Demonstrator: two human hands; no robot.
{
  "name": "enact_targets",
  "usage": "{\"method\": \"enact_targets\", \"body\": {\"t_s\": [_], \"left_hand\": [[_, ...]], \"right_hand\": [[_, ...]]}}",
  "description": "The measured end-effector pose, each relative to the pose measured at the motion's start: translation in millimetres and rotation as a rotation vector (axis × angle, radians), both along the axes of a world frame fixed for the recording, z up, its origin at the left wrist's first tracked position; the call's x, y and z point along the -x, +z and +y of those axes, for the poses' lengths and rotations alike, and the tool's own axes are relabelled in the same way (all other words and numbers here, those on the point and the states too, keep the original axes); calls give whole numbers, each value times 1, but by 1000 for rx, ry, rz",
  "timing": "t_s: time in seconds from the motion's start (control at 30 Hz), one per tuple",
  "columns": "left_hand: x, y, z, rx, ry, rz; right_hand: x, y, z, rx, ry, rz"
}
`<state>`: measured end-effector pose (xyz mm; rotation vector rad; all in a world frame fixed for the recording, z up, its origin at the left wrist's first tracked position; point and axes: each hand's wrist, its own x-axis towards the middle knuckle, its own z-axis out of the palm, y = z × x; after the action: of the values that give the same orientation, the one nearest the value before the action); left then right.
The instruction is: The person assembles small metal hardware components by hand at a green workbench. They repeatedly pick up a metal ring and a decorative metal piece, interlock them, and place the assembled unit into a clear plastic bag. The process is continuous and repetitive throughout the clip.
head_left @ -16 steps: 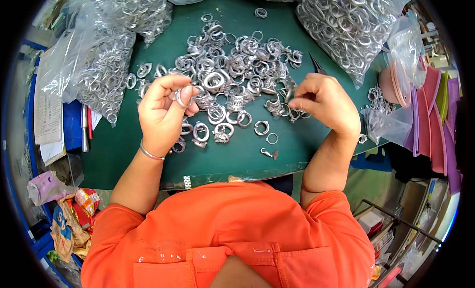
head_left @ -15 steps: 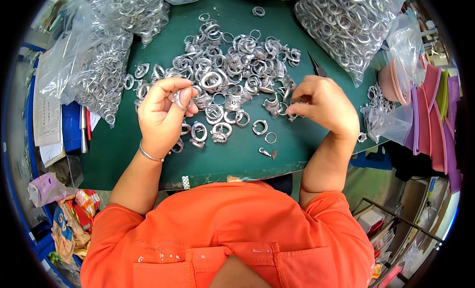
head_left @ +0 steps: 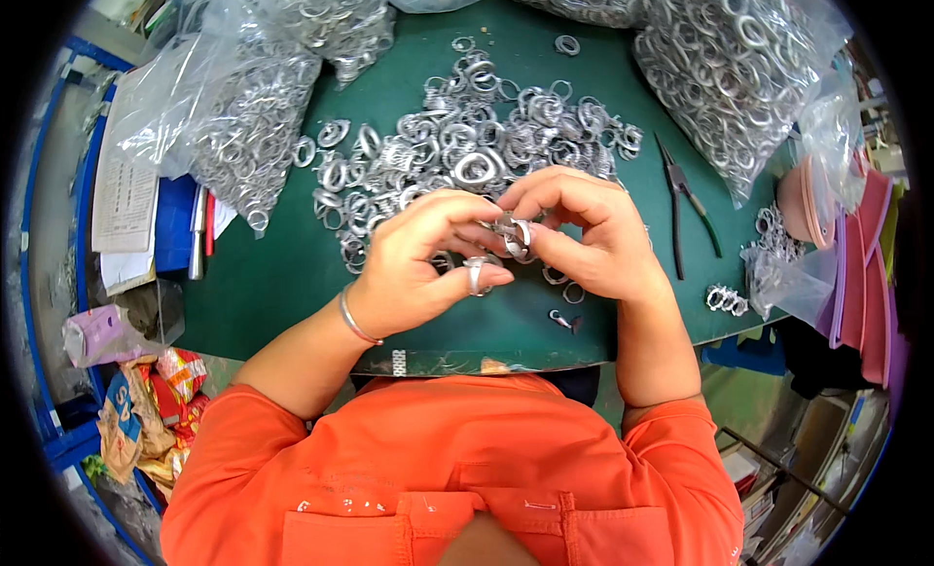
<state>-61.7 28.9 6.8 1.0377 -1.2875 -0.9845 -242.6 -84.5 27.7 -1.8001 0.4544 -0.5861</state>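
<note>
paper sheet (head_left: 126, 211): rows of print, too small to read | brown-and-blue bag (head_left: 123, 425): pale lettering

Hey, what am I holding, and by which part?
A silver-coloured, ring-shaped metal piece, pinched at its right edge by the bare right hand; the bare left hand is at its left side, contact unclear.
</note>
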Motion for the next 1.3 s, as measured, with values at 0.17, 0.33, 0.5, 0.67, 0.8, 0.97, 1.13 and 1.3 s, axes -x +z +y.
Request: {"method": "enact_targets", "body": {"t_s": [0.17,0.33,0.5,0.67,0.8,0.97,1.13,1.3], "left_hand": [[-6,-8,-3,105,77,-125],[-3,-6,-2,-57,83,64],[0,-3,-3,-28,37,219],[-5,-9,-3,-45,88,70],[-3,-3,-4,-149,-3,293],[-7,1,-4,-371,-170,477],[-13,4,-2,-447,-122,549],[-17,-1,-4,-388,-181,668]], "right_hand": [[-10,-9,8,-182,23,-139],[-13,-15,8,-194,-8,-155],[-16,-16,7,113,-54,-98],[-19,-20,13,221,-178,-111],[-19,-23,15,182,-200,-177],[-16,-17,15,261,-137,-210],[8,11,-6,417,59,-48],[18,14,7,504,350,651]]}}
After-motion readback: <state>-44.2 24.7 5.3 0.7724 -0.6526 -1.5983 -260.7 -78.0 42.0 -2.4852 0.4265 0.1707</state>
